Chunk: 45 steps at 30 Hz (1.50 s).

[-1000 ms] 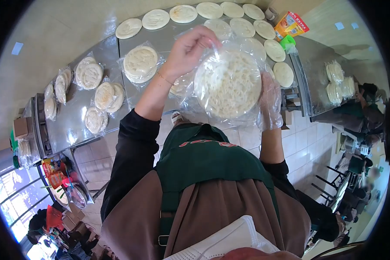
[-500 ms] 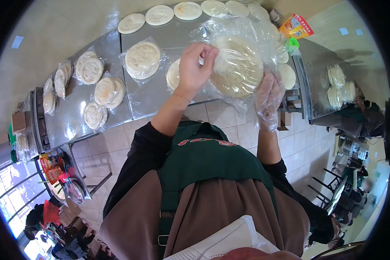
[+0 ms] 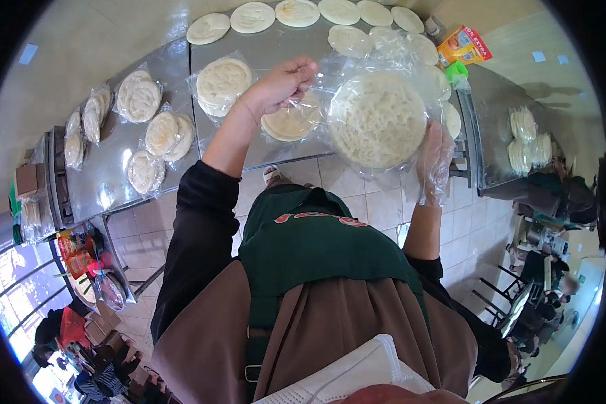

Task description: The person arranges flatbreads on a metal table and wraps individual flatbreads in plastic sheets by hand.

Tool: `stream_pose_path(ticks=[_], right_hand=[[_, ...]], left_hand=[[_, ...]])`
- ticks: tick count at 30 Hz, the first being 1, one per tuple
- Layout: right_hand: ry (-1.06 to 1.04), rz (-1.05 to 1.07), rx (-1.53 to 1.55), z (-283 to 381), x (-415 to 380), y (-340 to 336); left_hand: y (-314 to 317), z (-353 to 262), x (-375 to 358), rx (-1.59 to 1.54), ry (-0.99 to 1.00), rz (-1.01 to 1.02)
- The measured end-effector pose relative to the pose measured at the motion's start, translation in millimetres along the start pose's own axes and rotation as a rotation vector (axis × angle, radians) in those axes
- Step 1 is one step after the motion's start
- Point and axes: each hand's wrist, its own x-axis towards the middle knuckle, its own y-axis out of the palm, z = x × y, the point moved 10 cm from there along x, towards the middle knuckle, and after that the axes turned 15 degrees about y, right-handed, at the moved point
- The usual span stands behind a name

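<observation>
A round, dimpled flatbread [image 3: 377, 120] lies inside a clear plastic bag [image 3: 324, 81], held up above the front edge of the metal table. My left hand [image 3: 281, 85], bare, is closed in a pinch on the bag's left edge. On the other side my right hand [image 3: 435, 161], in a clear plastic glove, grips the bread's right rim through the bag; part of its fingers is hidden behind it. Below my left hand another flatbread [image 3: 291, 122] rests on the table, and left of it sits a bagged stack of flatbreads [image 3: 222, 84].
Loose flatbreads [image 3: 252, 17] line the far and right edges of the metal table [image 3: 249, 47]. Several bagged flatbreads [image 3: 170, 136] lie to the left. An orange pouch [image 3: 463, 47] and a green cup [image 3: 456, 70] stand at the back right. Other people are at far right and lower left.
My left hand has moved left, drawing the bag's edge away from the bread. The bread and my right hand have shifted slightly right, and the plastic over the bread looks smoother.
</observation>
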Motion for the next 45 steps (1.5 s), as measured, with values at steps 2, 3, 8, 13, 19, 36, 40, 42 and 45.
stream_pose_path(ticks=[2,3,8,13,19,36,40,42,45], right_hand=[[-0.001,0.038,-0.007,-2,1,-3],[-0.001,0.077,-0.014,-3,0,-2],[-0.134,0.053,-0.052,30,-8,-10],[-0.289,0.046,-0.261,47,-8,-10],[-0.239,0.071,-0.323,44,-5,-2],[-0.057,-0.021,-0.249,4,16,-1],[-0.032,-0.086,-0.492,1,20,-15],[-0.020,-0.127,-0.495,-12,23,-27],[0.018,-0.224,-0.485,-18,21,-47]], left_hand=[[-43,-24,12,0.452,0.366,-0.221],[-50,-60,-5,0.904,0.730,-0.440],[7,-26,-18,0.318,0.278,-0.108],[52,-6,0,0.252,0.354,0.071],[77,17,-2,-0.091,0.159,0.308],[51,73,10,-0.582,-0.054,0.118],[18,56,15,-0.670,0.012,0.000],[-20,46,25,-0.501,0.146,-0.164],[-66,14,43,-0.079,0.275,-0.299]])
